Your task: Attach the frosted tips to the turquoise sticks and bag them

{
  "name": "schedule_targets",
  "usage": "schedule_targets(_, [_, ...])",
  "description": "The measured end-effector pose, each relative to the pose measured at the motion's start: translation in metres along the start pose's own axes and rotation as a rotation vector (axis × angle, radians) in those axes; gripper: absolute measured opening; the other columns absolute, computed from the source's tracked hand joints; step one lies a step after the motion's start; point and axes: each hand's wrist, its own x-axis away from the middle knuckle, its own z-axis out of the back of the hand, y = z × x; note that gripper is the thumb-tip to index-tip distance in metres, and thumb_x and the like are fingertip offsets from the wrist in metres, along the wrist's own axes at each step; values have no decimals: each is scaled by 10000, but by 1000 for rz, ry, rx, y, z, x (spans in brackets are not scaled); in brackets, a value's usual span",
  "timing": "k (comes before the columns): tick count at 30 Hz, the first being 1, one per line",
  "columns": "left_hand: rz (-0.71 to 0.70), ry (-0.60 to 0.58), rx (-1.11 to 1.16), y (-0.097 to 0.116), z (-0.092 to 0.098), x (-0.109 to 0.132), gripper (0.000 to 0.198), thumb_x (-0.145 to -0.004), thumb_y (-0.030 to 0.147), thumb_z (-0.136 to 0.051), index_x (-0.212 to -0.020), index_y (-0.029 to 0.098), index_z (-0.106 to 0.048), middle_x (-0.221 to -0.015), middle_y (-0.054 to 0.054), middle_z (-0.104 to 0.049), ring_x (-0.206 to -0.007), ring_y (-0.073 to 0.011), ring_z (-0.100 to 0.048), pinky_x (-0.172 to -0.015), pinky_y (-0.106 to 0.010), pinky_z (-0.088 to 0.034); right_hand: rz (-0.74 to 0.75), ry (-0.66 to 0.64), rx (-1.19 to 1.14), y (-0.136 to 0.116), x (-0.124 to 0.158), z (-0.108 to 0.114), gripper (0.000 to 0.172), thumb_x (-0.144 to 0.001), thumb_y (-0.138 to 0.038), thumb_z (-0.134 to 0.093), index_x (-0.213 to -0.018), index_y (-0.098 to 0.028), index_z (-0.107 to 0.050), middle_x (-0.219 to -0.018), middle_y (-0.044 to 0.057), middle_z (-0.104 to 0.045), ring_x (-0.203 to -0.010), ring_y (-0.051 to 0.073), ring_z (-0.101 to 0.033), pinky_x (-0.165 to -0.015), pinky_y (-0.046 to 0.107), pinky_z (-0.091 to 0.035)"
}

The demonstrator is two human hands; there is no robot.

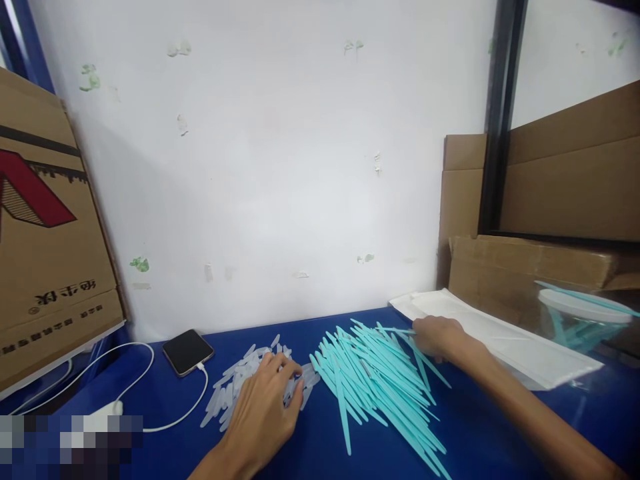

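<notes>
A loose heap of small translucent plastic sleeves (227,393) lies on the blue table. My left hand (265,407) rests over this heap, fingers bent down onto the pieces and thumb held apart, with nothing visibly gripped. To its right is a large pile of slim turquoise plastic sticks (370,373) with tapered ends, mostly lying at a slant. At the pile's upper right edge, my right hand (437,337) is closed on the end of a turquoise stick (399,331) that points left over the pile. Its fingertips are partly hidden.
A phone (189,352) with a white cable lies at the left. White plastic bags (500,340) lie flat at the right, near a clear tub (583,313) holding turquoise sticks. Cardboard boxes (530,260) stand at the right, another carton (50,267) at the left. A white wall (270,167) closes the back.
</notes>
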Motion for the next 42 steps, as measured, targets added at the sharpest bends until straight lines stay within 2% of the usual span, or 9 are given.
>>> schedule_targets(6, [24, -113, -3, 4, -1, 3, 195, -933, 362, -527, -1022, 247, -657, -1085, -79, -612, -1030, -278, -583, -771, -396, -527, 63, 66, -39, -9, -2, 4, 293, -908, -196, -473, -1060, -128, -713, -1087, 221, -706, -997, 347, -674, -772, 391, -463])
schedule_targets(11, [37, -198, -52, 3, -5, 3, 152, -934, 279, -520, -976, 245, -663, -1083, -71, -609, -1021, -267, -582, -755, -370, -515, 323, 17, -246, -38, 7, -3, 428, -947, -531, -451, -1068, -203, -698, -1068, 110, -721, -934, 260, -674, -742, 304, -467])
schedule_targets(14, [-10, -232, -108, 2, -8, 2, 227, -967, 215, -440, -964, 247, -664, -1072, -65, -620, -1030, -253, -585, -733, -335, -510, 479, 39, -459, -55, 19, -10, 611, -933, -668, -387, -1171, -175, -657, -1167, 136, -688, -1011, 280, -645, -803, 330, -471])
schedule_targets(17, [-29, -237, -149, 2, -9, 1, 237, -977, 199, -420, -961, 232, -654, -1081, -71, -625, -1026, -247, -592, -700, -309, -511, 601, 129, -490, -67, 29, -13, 568, -1023, -562, -218, -1007, -209, -663, -914, 65, -716, -810, 219, -649, -769, 321, -447])
schedule_targets(20, [-7, -176, -113, 1, -4, -1, 211, -979, 191, -422, -1001, 224, -630, -1044, -61, -647, -971, -234, -616, -721, -330, -525, 724, 180, -393, -73, 35, -12, 510, -1048, -468, -236, -812, -221, -615, -711, 8, -649, -634, 171, -585, -653, 280, -395])
schedule_targets(28, [-35, 55, 61, -11, -3, -4, 236, -1010, 231, -394, -1116, 241, -605, -1051, -46, -701, -946, -217, -665, -761, -346, -551, 865, 229, -313, -78, 41, -15, 428, -1055, -395, -294, -776, -215, -563, -725, -8, -638, -634, 143, -558, -610, 261, -326])
schedule_targets(32, [-46, 58, 117, -8, -5, -3, 241, -1009, 222, -403, -1129, 253, -609, -1067, -38, -701, -951, -203, -678, -782, -331, -554, 881, 240, -306, -79, 41, -17, 415, -1058, -379, -292, -768, -219, -540, -716, -24, -637, -617, 133, -549, -597, 262, -300])
schedule_targets(38, [-64, 31, 164, -3, -3, -3, 247, -998, 202, -424, -1110, 265, -635, -1063, -22, -699, -923, -187, -688, -740, -295, -548, 900, 239, -267, -81, 45, -17, 376, -1063, -375, -283, -933, -257, -615, -744, -24, -676, -638, 148, -590, -584, 273, -281])
schedule_targets(42, [-65, 29, 143, -2, -1, -5, 240, -968, 171, -464, -1075, 254, -662, -1021, -25, -707, -848, -182, -695, -697, -280, -545, 921, 236, -240, -81, 47, -15, 424, -1065, -366, -265, -812, -224, -574, -669, -17, -630, -569, 139, -532, -567, 270, -274])
